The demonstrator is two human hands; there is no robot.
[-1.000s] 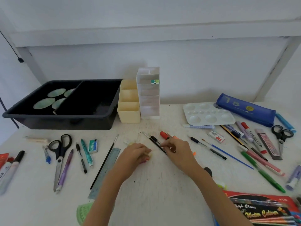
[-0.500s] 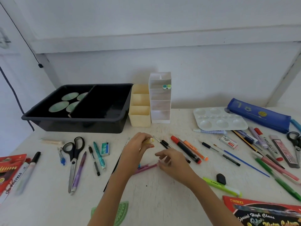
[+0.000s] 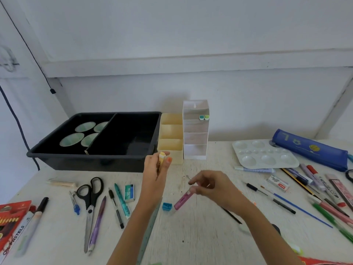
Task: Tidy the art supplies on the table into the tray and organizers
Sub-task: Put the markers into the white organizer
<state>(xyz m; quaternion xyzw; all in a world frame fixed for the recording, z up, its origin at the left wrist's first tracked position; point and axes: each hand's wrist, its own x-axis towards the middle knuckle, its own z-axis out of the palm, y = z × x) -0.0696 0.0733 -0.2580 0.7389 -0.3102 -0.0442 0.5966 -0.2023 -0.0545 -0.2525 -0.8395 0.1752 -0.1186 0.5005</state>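
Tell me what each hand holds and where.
Left hand grips a yellow-topped pen around its barrel below the cap; right hand pinches a pink plastic highlighter at its upper end.

A white painted table (image 3: pixel 191 241), matt, scuffed and rough-looking, carries at far left a black plastic tray (image 3: pixel 86 161) with a slight sheen, then a matt cream plastic organizer (image 3: pixel 177 156) and a translucent white plastic organizer (image 3: pixel 194 152). At far right lie a smooth, glossy white plastic palette (image 3: pixel 265 156) and a blue pencil case (image 3: pixel 309 148) that looks like cloth. Near left, scissors (image 3: pixel 89 209) show black plastic handles and dull metal blades beside a printed cardboard oil pastels box (image 3: pixel 13 220); the central yellow highlighter (image 3: pixel 162 156) and pink highlighter (image 3: pixel 183 200) are smooth plastic.
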